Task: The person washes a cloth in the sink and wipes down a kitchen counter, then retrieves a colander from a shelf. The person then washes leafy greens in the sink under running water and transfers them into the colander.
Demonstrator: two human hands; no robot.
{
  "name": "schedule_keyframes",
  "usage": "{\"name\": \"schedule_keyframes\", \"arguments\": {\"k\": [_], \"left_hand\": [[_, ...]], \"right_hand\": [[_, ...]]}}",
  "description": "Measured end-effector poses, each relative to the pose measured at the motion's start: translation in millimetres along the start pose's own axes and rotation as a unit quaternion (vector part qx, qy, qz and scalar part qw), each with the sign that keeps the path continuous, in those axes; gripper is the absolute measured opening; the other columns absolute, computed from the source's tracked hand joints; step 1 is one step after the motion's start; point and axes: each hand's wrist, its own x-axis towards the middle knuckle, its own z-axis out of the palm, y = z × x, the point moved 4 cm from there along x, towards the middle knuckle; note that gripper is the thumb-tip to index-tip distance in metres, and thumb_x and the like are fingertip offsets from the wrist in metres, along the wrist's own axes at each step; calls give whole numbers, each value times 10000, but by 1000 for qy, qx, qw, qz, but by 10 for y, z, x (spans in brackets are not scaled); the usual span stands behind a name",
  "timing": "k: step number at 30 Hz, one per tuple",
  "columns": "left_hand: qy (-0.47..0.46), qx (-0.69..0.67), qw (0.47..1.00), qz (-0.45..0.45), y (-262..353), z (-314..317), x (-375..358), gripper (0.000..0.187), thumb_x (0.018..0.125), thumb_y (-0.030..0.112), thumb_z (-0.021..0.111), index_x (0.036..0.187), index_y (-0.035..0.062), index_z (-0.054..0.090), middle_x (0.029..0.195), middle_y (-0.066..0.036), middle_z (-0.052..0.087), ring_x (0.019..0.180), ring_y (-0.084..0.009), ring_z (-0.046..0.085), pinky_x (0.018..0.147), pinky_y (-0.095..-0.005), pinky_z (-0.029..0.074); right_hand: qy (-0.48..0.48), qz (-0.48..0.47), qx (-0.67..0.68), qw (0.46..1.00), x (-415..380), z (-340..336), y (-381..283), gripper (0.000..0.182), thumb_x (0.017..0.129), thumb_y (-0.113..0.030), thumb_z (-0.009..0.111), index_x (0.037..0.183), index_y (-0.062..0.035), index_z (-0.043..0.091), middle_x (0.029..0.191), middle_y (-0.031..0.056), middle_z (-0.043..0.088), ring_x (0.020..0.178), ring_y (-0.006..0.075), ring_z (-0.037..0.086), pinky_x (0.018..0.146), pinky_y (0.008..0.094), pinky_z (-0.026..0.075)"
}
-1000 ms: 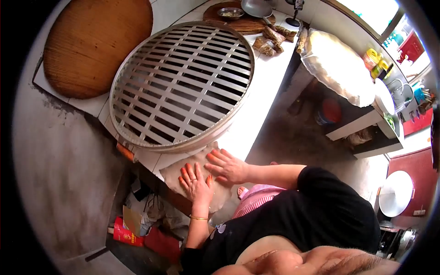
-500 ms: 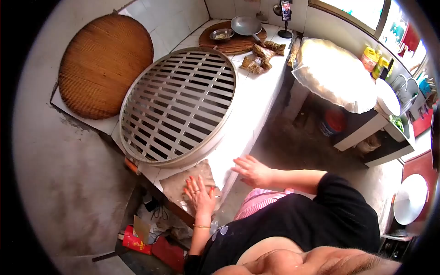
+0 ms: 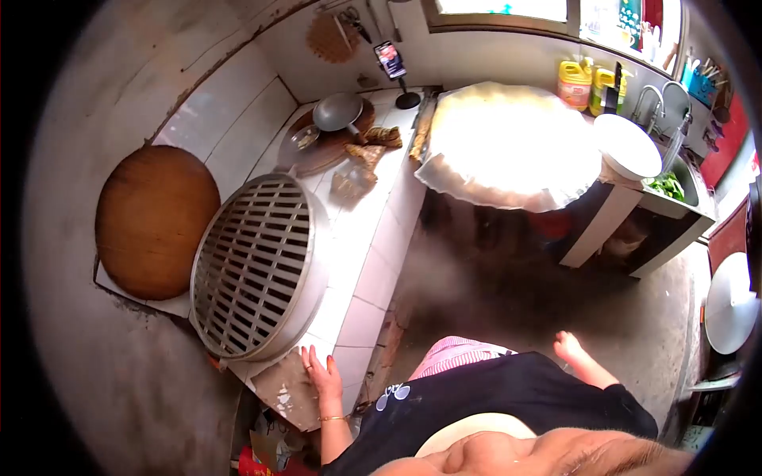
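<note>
Cloth (image 3: 284, 393) now under left hand (image 3: 321, 379) only.

Nothing is reading clearly: the labels on the yellow plastic bottles (image 3: 573, 83) by the window are showing too small.

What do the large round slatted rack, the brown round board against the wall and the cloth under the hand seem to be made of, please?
The large round slatted rack looks like pale metal: grey, evenly spaced bars with a slight sheen. The brown round board looks like wood or woven bamboo: matt with fine parallel lines. The grey-brown cloth under the left hand looks like coarse matt fabric, though detail is blurred.
</note>
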Motion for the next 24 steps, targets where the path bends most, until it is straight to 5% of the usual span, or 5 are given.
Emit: {"name": "schedule_keyframes", "arguments": {"k": [2,3,5,11,24], "left_hand": [[-26,-25,998,49,419,349,93,510,832,75,569,1292,-52,389,1378,-280,320,1291,-411,312,1073,-448,265],[-53,-26,995,82,597,561,135,515,830,79,574,1292,-51,386,1373,-283,326,1284,-415,322,1069,-447,277],[-97,-33,984,146,1018,889,233,518,830,86,582,1291,-45,388,1366,-284,335,1272,-422,337,1060,-447,298],[-179,-78,946,259,2186,1447,496,487,837,103,589,1284,2,423,1374,-243,349,1260,-417,360,1048,-434,336],[-291,-283,854,324,3832,2612,1161,432,823,-76,551,1238,20,480,1313,-140,435,1029,-230,578,873,-315,487]], "right_hand": [[-16,65,33,997,152,434,1125,390,750,-173,501,1082,-3,612,974,238,626,1031,411,555,902,405,459],[-36,-45,-20,998,212,745,1818,336,751,-168,496,1012,2,625,850,229,628,893,413,587,794,442,479],[-77,-25,26,996,89,829,2316,244,772,-165,479,880,4,619,657,204,604,627,383,589,568,484,456],[1,489,372,789,-871,1043,2680,167,819,-133,436,799,-9,546,585,188,557,408,284,490,362,439,336],[103,407,471,776,-1093,722,1762,146,846,-120,461,917,-47,566,669,104,573,493,212,530,404,351,397]]}}
